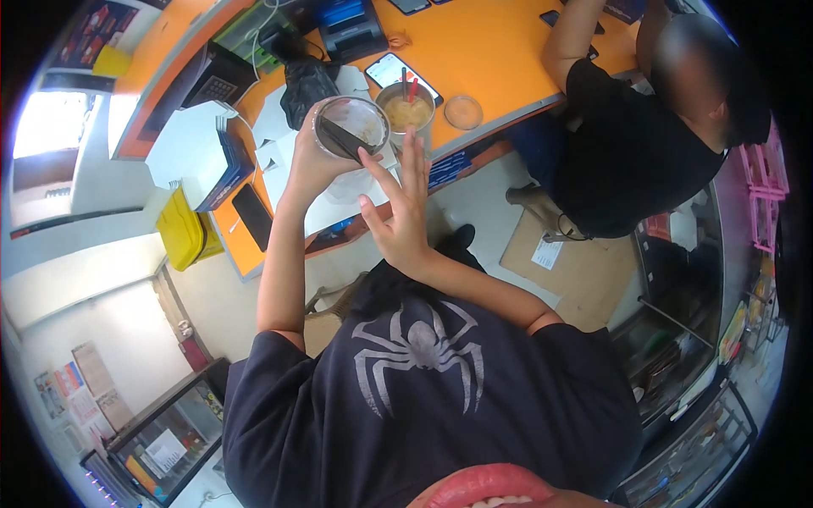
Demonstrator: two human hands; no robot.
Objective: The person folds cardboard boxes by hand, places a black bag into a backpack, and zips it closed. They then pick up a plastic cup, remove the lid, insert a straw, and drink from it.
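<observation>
An orange bench (pixel 500 59) runs across the top of the frame over a pale floor, in what looks like a small shop. It is crowded with a black printer (pixel 351 30), a black bag (pixel 305 85) and white boxes (pixel 195 152).

Your left hand (pixel 315 165) is raised just above centre, its grip closed around the clear cup (pixel 351 127). You hold the cup from below and behind, with its mouth tipped towards you, so you look straight into it. Something dark lies across the inside, and what it is cannot be made out.

Your right hand (pixel 405 212) sits just beside and below the cup, its grip open and empty. The fingers are spread and pointing up, and the fingertips come close to the cup's rim without clearly touching it.

Behind the cup, a second cup with red straws (pixel 408 106) stands on the bench near its front edge. A small round lid (pixel 463 112) lies next to it, and a phone (pixel 391 69) rests flat just beyond, all within easy reach of you.

At the upper right, another person in a black shirt (pixel 627 144) leans an arm on the bench. That arm is well apart from your hands. A flattened cardboard sheet (pixel 576 267) lies on the floor beneath that person.
</observation>
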